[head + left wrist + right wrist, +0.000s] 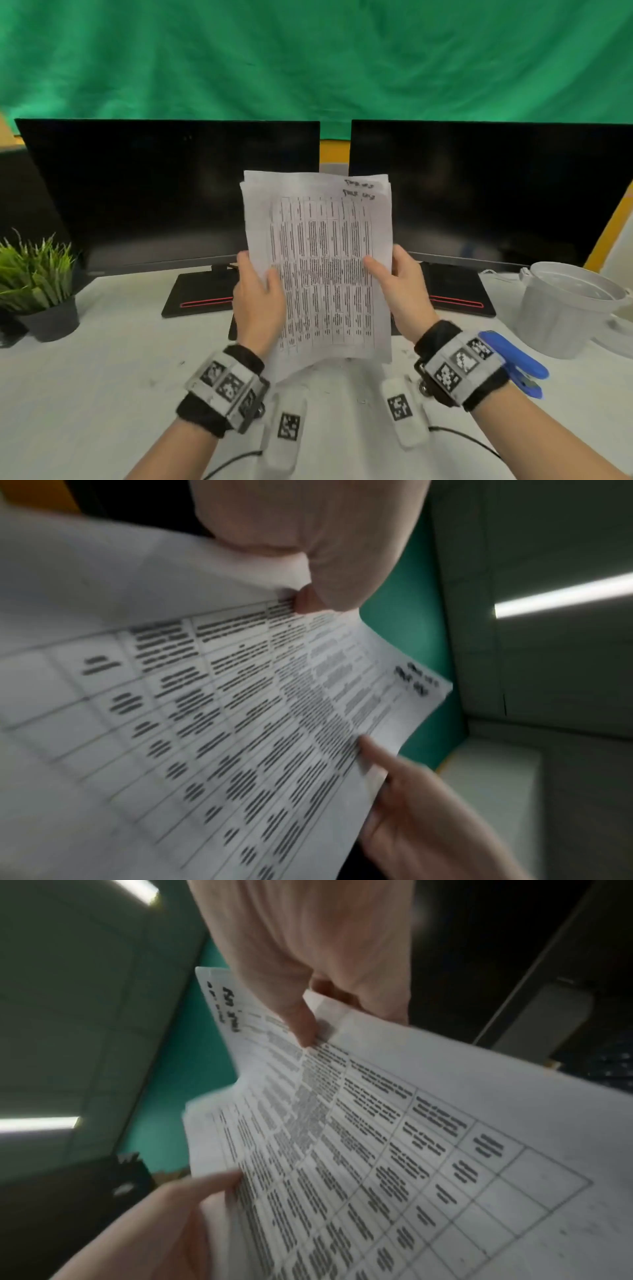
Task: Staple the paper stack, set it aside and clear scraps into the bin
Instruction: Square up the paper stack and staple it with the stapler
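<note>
We see the paper stack (318, 260) between two monitors (164, 192), plant (37, 274) far left, bin (568, 305) right, stapler (517, 363) before it.

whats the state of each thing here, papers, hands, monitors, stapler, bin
paper stack: held upright above the desk, top edges uneven
left hand: grips the stack's left edge
right hand: grips the stack's right edge
two monitors: screens dark
blue stapler: lying on the desk, untouched
white bin: upright, open-topped

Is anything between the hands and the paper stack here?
Nothing visible. The left hand and right hand both grip the paper stack directly at its side edges, thumbs on the front sheet.
</note>
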`<action>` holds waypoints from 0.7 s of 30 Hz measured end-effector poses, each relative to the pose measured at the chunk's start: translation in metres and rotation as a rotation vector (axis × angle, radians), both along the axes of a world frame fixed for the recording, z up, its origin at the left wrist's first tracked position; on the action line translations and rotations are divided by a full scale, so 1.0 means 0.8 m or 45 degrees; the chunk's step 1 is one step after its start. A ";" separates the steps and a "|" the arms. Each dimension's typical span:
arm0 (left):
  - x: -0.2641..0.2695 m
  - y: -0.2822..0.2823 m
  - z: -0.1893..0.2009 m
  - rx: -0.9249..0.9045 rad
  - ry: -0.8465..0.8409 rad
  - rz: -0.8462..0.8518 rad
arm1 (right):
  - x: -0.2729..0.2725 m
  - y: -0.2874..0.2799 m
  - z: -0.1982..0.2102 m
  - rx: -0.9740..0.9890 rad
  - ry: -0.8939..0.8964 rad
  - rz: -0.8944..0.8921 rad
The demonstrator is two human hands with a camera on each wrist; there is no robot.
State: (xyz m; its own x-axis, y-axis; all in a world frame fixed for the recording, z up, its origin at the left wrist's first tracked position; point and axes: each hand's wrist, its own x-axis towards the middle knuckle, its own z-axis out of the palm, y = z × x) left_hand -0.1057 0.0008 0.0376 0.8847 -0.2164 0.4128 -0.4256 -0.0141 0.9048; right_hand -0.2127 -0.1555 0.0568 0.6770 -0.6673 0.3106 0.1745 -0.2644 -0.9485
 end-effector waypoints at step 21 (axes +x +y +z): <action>-0.018 -0.001 -0.068 -0.096 0.006 -0.195 | -0.008 0.002 0.011 -1.180 0.098 -0.526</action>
State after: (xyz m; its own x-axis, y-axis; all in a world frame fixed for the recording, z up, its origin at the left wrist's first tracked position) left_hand -0.1198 -0.0003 -0.0172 0.8457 -0.3172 0.4291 -0.4135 0.1187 0.9027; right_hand -0.2192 -0.1543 0.0657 0.4881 -0.3725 0.7893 -0.1501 -0.9267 -0.3446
